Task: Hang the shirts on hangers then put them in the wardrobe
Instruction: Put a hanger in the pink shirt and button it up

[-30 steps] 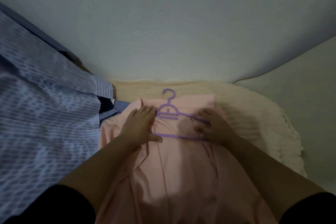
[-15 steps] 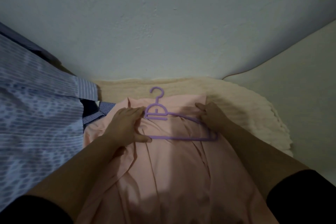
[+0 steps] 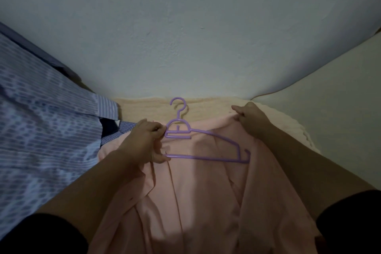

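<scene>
A pink shirt (image 3: 198,192) lies spread open in front of me on a cream blanket. A purple plastic hanger (image 3: 203,144) rests on its upper part, hook pointing away toward the wall. My left hand (image 3: 144,142) grips the hanger's left end, which sits tucked in the shirt's left shoulder. My right hand (image 3: 250,114) pinches the shirt's upper right edge near the collar, apart from the hanger's bare right end.
A blue patterned and striped shirt (image 3: 45,136) fills the left side, with a small checked cloth (image 3: 123,130) beside it. The cream blanket (image 3: 208,107) runs to a plain wall (image 3: 185,37) straight ahead. A pale surface (image 3: 329,113) lies to the right.
My right hand left the hanger's right arm and moved up and right to pinch the shirt's top edge. My left hand stayed on the hanger's left end.
</scene>
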The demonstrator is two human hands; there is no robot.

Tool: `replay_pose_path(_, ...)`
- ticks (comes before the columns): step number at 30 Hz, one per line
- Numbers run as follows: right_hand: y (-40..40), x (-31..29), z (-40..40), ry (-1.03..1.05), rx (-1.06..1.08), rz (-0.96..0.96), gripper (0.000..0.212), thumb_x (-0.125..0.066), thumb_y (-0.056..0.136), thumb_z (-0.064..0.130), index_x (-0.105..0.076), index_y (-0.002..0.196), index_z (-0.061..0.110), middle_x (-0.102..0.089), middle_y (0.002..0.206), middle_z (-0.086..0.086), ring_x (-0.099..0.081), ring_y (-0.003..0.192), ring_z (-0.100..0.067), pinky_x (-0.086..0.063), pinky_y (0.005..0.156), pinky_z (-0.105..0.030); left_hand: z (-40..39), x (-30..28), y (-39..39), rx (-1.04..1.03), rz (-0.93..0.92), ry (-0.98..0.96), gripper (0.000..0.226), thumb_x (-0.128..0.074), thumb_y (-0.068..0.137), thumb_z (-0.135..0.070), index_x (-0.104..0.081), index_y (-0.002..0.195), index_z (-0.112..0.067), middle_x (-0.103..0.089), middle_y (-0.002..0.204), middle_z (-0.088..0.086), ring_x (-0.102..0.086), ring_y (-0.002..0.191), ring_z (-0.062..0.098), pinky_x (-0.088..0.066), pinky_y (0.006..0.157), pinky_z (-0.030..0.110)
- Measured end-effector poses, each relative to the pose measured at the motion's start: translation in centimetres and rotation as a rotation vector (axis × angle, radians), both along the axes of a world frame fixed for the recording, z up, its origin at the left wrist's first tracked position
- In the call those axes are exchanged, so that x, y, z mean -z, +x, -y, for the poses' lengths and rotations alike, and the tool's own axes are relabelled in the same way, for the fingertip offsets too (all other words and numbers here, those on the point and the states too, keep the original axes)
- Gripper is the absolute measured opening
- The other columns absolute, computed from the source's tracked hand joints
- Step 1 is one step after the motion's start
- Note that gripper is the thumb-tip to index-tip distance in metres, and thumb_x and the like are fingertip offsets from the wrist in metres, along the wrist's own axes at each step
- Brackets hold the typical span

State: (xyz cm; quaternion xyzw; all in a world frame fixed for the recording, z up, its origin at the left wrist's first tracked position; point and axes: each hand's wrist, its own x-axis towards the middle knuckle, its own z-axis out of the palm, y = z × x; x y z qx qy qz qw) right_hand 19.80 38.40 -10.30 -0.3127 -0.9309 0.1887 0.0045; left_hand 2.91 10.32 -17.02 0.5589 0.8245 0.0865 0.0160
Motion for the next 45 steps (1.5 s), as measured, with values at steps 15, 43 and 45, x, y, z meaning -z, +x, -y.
replay_pose_path(15, -0.1, 0.4, 1.7, -0.074, 0.025, -0.182, 0.034, -0.055, 0.091, 0.007, -0.064, 0.121, 0.018, -0.055, 0.122, -0.015, -0.057, 0.111, -0.026, -0.031, 0.089, -0.013, -0.4, -0.1, -1.8, -0.073, -0.145, -0.025, 0.085, -0.091, 0.034, -0.050, -0.070, 0.102, -0.004, -0.059, 0.090, 0.015, -0.056, 0.081, 0.035, -0.048, 0.076, 0.038)
replay_pose_path(43, -2.9, 3.9, 10.6, -0.626, 0.160, -0.439, 0.031, -0.054, 0.091, 0.002, -0.063, 0.120, 0.008, -0.066, 0.107, -0.010, -0.057, 0.078, 0.003, -0.038, 0.063, -0.002, -2.5, 0.6, -1.7, -0.289, 0.055, 0.006, 0.097, -0.077, 0.061, -0.058, -0.046, 0.138, -0.008, -0.046, 0.131, 0.015, -0.041, 0.119, 0.035, -0.032, 0.103, 0.037)
replay_pose_path(45, -2.4, 5.4, 11.2, -0.726, 0.152, -0.402, 0.038, -0.052, 0.092, 0.000, -0.058, 0.128, 0.009, -0.065, 0.091, -0.012, -0.050, 0.048, 0.005, -0.036, 0.049, -0.004, -2.4, 2.1, -1.0, -0.289, 0.059, 0.016, 0.095, -0.076, 0.063, -0.057, -0.046, 0.138, -0.007, -0.044, 0.139, 0.016, -0.040, 0.124, 0.036, -0.030, 0.106, 0.039)
